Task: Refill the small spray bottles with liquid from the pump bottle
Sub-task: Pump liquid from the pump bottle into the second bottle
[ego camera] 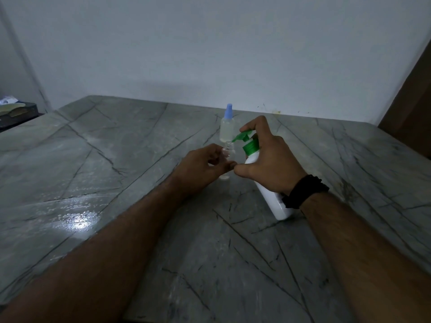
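Note:
My left hand (205,167) holds a small clear spray bottle (228,152) upright on the grey stone table (140,141); its cap is off and its threaded neck is open. My right hand (270,159) grips a white pump bottle (270,197) with a green pump head (245,138), tilted to the left. A finger lies over the pump head, and the green spout ends right at the small bottle's mouth. A second small bottle (227,127) with a blue cap stands upright just behind, holding some clear liquid.
A wet, shiny patch (79,220) lies on the table at the left. A dark box with papers (16,111) sits off the table's far left corner. A pale wall runs behind, and a brown panel (412,113) stands at the right.

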A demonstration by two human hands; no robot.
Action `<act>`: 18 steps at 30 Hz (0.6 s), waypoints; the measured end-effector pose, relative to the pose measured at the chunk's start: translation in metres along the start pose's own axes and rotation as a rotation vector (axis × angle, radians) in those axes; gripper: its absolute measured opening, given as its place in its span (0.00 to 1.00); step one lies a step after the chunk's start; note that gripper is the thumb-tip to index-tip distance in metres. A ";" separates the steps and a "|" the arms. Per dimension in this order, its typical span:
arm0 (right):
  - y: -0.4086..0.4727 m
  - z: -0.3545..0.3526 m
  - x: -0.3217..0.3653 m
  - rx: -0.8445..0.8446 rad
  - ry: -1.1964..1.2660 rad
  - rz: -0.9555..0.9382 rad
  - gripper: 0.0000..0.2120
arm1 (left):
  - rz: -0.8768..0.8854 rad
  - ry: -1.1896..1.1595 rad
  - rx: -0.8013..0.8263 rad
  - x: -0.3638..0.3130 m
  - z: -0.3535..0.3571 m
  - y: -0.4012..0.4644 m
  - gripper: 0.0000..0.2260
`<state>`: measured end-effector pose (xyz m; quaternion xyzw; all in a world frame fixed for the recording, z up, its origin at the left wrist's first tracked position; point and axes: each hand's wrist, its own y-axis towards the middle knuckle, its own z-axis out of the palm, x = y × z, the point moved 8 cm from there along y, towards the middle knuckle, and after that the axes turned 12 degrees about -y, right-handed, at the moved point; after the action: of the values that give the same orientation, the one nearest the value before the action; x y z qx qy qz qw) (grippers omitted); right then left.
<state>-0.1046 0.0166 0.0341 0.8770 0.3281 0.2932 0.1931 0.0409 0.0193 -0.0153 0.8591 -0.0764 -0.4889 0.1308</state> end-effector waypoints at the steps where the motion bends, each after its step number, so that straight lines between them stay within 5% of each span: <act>1: 0.000 0.001 0.000 0.002 -0.001 0.003 0.33 | 0.002 -0.001 -0.001 0.000 0.000 0.000 0.18; 18: 0.000 0.000 0.002 0.012 0.004 0.009 0.35 | 0.027 -0.006 0.005 0.002 0.000 0.002 0.18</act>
<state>-0.1035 0.0177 0.0351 0.8789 0.3266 0.2940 0.1857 0.0417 0.0166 -0.0166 0.8568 -0.0895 -0.4895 0.1352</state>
